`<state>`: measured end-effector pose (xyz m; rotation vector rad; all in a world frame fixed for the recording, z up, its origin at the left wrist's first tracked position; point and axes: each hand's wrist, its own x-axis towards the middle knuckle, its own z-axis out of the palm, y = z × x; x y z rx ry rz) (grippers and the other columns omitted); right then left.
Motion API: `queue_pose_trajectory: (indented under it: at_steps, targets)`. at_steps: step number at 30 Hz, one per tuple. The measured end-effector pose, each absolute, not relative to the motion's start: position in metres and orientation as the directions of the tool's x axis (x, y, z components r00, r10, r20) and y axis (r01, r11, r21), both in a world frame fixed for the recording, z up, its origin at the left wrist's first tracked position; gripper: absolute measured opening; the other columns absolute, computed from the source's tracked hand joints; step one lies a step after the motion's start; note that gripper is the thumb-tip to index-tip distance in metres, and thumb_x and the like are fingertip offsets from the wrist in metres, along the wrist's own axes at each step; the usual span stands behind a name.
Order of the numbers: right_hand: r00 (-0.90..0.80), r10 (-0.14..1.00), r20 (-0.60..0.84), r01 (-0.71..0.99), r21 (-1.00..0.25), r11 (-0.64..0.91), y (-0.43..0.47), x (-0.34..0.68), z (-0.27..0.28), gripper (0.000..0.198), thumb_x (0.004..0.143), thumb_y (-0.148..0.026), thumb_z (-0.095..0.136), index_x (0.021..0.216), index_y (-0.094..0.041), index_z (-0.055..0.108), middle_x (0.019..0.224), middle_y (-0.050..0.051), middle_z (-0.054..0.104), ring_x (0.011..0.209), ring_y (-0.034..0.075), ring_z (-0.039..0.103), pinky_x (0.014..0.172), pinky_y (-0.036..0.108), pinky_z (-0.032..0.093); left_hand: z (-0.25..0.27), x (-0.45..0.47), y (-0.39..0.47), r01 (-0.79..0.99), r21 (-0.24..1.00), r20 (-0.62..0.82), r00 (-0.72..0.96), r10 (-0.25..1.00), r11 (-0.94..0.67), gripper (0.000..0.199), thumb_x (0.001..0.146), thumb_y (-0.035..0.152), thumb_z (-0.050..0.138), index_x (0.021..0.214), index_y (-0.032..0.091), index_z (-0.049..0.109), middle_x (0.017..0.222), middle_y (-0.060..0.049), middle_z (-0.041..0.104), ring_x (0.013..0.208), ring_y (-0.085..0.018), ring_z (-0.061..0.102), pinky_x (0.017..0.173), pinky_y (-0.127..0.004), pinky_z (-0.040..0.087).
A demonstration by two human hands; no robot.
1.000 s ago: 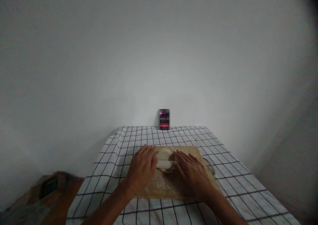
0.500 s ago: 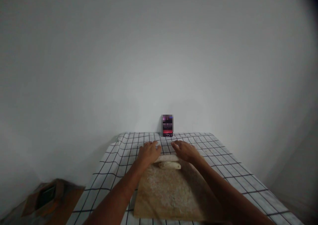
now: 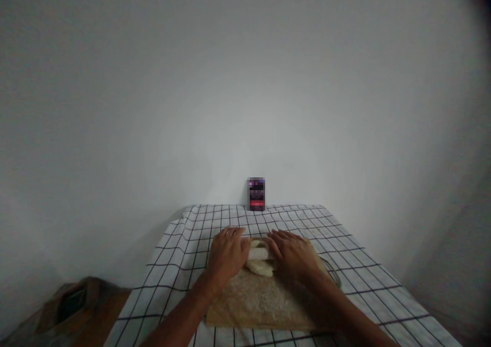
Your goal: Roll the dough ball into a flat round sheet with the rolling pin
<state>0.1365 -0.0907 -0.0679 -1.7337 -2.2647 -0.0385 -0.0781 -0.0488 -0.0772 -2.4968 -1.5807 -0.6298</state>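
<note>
Low in the centre of the frame, a pale rolling pin [image 3: 259, 254] lies crosswise on a piece of dough [image 3: 261, 268], which shows both above and below it. The left hand [image 3: 229, 252] covers the pin's left part, palm down; its grip is wide, with the fingers stretched forward past the pin and the thumb near the bare middle. The right hand [image 3: 293, 255] lies over the right part in the same way, its grip also wide, fingers reaching toward the top of the frame (the palms hide both ends of the pin).

Beneath is a wooden board [image 3: 257, 303], dusted with pale powder, on a white cloth [image 3: 172, 265] with dark checked lines. Right of the board is a thin curved loop [image 3: 337, 275]. Upright at the far edge, just above the centre of the cloth, stands a dark oblong [image 3: 257, 194] (blurred into blocks) before a plain wall [image 3: 245, 91]. A brown box-like thing [image 3: 72, 306] sits at lower left.
</note>
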Motion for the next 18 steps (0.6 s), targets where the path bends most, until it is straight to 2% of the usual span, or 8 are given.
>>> queue_pose_trajectory:
  at_steps: [2, 4, 6, 8, 10, 14, 18]
  targets:
    - [-0.235, 0.938, 0.254, 0.950, -0.146, 0.277, -0.111, 0.134, -0.078, 0.051, 0.112, -0.036, 0.030, 0.147, -0.022, 0.065, 0.158, 0.012, 0.061, 0.150, 0.029, 0.052, 0.125, 0.051, 0.039, -0.092, -0.084, -0.063, 0.861, 0.081, 0.500, 0.400, 0.768, -0.502, 0.035, 0.107, 0.031, 0.046, 0.133, 0.029, 0.069, 0.139, -0.007, 0.074, 0.141, -0.030, 0.060, 0.121, -0.054, 0.048]
    - [-0.213, 0.938, 0.272, 0.951, -0.161, 0.262, -0.130, 0.133, -0.092, 0.055, 0.113, -0.040, 0.030, 0.156, -0.021, 0.057, 0.166, 0.011, 0.050, 0.156, 0.028, 0.045, 0.130, 0.051, 0.034, -0.107, -0.091, -0.077, 0.836, 0.058, 0.559, 0.426, 0.711, -0.546, 0.040, 0.107, 0.030, 0.045, 0.141, 0.031, 0.065, 0.146, -0.006, 0.070, 0.147, -0.031, 0.056, 0.123, -0.058, 0.047]
    - [-0.223, 0.925, 0.309, 0.942, -0.175, 0.286, -0.144, 0.135, -0.105, 0.060, 0.112, -0.047, 0.032, 0.164, -0.020, 0.047, 0.172, 0.010, 0.037, 0.159, 0.027, 0.039, 0.131, 0.050, 0.033, -0.119, -0.097, -0.088, 0.814, 0.035, 0.599, 0.448, 0.664, -0.580, 0.047, 0.107, 0.030, 0.043, 0.152, 0.032, 0.056, 0.156, -0.005, 0.064, 0.152, -0.031, 0.050, 0.124, -0.059, 0.046]
    - [-0.247, 0.909, 0.334, 0.925, -0.197, 0.324, -0.150, 0.138, -0.111, 0.063, 0.112, -0.051, 0.033, 0.167, -0.020, 0.041, 0.174, 0.009, 0.032, 0.160, 0.025, 0.036, 0.132, 0.047, 0.033, -0.123, -0.099, -0.095, 0.809, 0.018, 0.621, 0.451, 0.641, -0.587, 0.052, 0.108, 0.031, 0.042, 0.160, 0.031, 0.047, 0.162, -0.006, 0.058, 0.155, -0.031, 0.046, 0.125, -0.059, 0.045]
    - [-0.260, 0.909, 0.325, 0.914, -0.222, 0.340, -0.146, 0.141, -0.109, 0.062, 0.113, -0.051, 0.032, 0.166, -0.022, 0.042, 0.174, 0.009, 0.032, 0.160, 0.024, 0.036, 0.131, 0.047, 0.034, -0.120, -0.098, -0.096, 0.819, 0.019, 0.609, 0.446, 0.656, -0.574, 0.053, 0.108, 0.033, 0.041, 0.161, 0.028, 0.046, 0.162, -0.008, 0.058, 0.154, -0.032, 0.048, 0.125, -0.059, 0.046]
    - [-0.268, 0.931, 0.247, 0.921, -0.218, 0.323, -0.118, 0.143, -0.085, 0.058, 0.114, -0.046, 0.030, 0.162, -0.020, 0.050, 0.170, 0.011, 0.042, 0.159, 0.026, 0.039, 0.129, 0.050, 0.035, -0.101, -0.087, -0.079, 0.846, 0.075, 0.488, 0.430, 0.759, -0.527, 0.047, 0.109, 0.033, 0.040, 0.151, 0.024, 0.059, 0.147, -0.011, 0.070, 0.141, -0.032, 0.062, 0.120, -0.054, 0.052]
    - [-0.222, 0.953, 0.205, 0.938, -0.222, 0.266, -0.080, 0.140, -0.065, 0.055, 0.114, -0.044, 0.030, 0.158, -0.022, 0.055, 0.163, 0.010, 0.055, 0.153, 0.028, 0.049, 0.122, 0.047, 0.043, -0.083, -0.077, -0.047, 0.881, 0.085, 0.367, 0.407, 0.836, -0.466, 0.044, 0.109, 0.036, 0.040, 0.143, 0.024, 0.066, 0.147, -0.011, 0.070, 0.142, -0.031, 0.061, 0.123, -0.052, 0.046]
